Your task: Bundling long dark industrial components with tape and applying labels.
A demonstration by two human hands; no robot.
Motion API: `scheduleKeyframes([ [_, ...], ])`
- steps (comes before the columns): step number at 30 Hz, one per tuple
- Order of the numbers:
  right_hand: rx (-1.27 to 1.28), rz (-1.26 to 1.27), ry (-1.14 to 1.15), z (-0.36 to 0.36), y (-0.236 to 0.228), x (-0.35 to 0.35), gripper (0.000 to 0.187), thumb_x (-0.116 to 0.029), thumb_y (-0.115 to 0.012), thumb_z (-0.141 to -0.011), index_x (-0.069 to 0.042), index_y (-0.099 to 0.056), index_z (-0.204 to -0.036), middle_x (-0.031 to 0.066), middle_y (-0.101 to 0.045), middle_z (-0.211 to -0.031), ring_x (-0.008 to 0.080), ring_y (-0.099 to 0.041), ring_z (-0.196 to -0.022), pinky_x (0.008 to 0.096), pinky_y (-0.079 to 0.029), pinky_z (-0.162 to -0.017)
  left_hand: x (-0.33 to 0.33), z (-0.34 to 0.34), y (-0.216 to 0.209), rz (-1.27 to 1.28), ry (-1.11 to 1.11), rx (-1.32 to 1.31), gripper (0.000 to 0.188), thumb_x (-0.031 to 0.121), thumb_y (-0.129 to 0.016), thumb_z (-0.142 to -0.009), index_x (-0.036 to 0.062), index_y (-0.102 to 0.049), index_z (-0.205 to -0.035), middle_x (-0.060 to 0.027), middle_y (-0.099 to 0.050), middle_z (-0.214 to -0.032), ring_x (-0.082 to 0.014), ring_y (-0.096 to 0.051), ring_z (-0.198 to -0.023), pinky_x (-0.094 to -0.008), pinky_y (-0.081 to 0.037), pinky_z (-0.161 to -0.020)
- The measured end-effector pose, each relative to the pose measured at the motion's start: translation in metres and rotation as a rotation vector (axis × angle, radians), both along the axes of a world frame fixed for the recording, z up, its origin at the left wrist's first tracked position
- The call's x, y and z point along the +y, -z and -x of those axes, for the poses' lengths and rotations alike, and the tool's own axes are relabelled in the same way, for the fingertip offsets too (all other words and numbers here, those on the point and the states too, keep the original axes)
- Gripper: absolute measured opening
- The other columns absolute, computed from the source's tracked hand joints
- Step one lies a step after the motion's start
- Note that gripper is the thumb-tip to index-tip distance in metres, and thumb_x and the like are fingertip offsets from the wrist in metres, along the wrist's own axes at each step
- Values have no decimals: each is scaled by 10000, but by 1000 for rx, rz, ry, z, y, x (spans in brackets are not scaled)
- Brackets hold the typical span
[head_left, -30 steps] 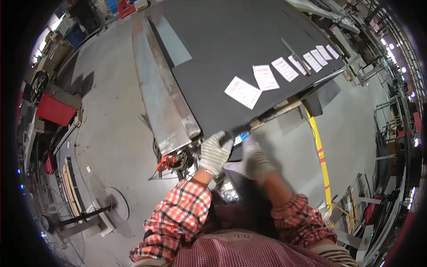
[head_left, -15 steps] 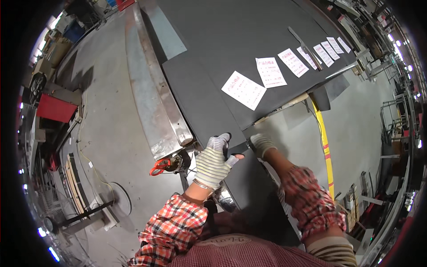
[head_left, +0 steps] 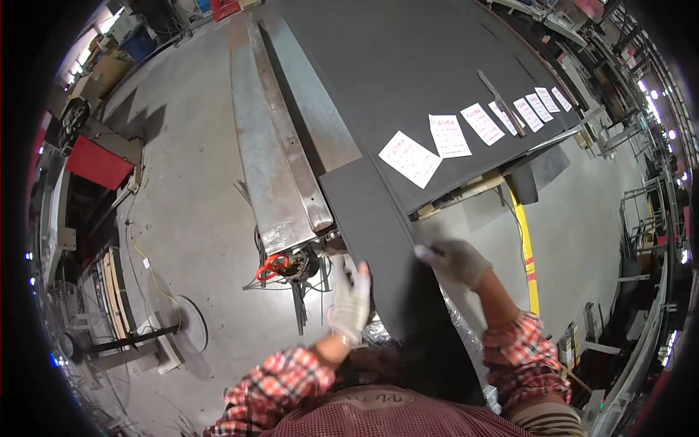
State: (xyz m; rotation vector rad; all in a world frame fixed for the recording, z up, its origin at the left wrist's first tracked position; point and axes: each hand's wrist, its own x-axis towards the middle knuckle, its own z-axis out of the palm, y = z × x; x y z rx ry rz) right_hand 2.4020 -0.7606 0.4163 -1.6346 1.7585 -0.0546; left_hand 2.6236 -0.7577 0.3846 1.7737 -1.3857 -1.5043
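Both gloved hands are gripping a long dark sheet [head_left: 378, 240] hanging off the counter [head_left: 408, 65] edge, left hand [head_left: 351, 306] flat along its left edge, right hand [head_left: 457, 261] fingers curled over the right edge, probably steadying it so it's not sagging.

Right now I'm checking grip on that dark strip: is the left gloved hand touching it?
Touching. The head view shows the left hand in its pale glove pressed flat against the left edge of the dark sheet strip, no gap visible.
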Motion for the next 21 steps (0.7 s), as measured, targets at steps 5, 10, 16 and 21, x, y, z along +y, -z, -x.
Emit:
scheduleKeyframes([
  [5,-75,190,351,-40,39,-4,572,-469,-298,-960,-2,-628,-988,257,-628,-953,420,-586,-930,443,-453,-850,-4,15,24,99,-129,361,706,414,-375,-979,-26,-99,-1458,-199,-318,-1450,-282,-312,-1344,-300,-252,-1083],
  [10,-60,121,274,-31,54,-11,580,-464,-280,-963,-3,-625,-1034,248,-619,-1024,423,-570,-992,457,-438,-885,-10,27,60,162,-196,233,598,453,-367,-985,-24,-358,-1347,-119,-519,-1173,-210,-477,-1034,-309,-367,-947],
  [16,-49,93,284,-29,56,4,614,-483,-255,-964,10,-613,-1038,270,-602,-1021,441,-550,-986,477,-437,-856,6,17,50,-50,-46,146,687,427,-384,-972,-15,-160,-1449,-231,-408,-1380,-342,-407,-1270,-347,-341,-1027],
  [21,-115,118,319,-35,52,-24,655,-513,-241,-959,19,-623,-986,280,-609,-978,444,-554,-981,472,-439,-862,-10,17,67,21,-192,304,704,452,-379,-975,-25,-163,-1445,-242,-398,-1378,-341,-392,-1273,-324,-330,-1034],
])
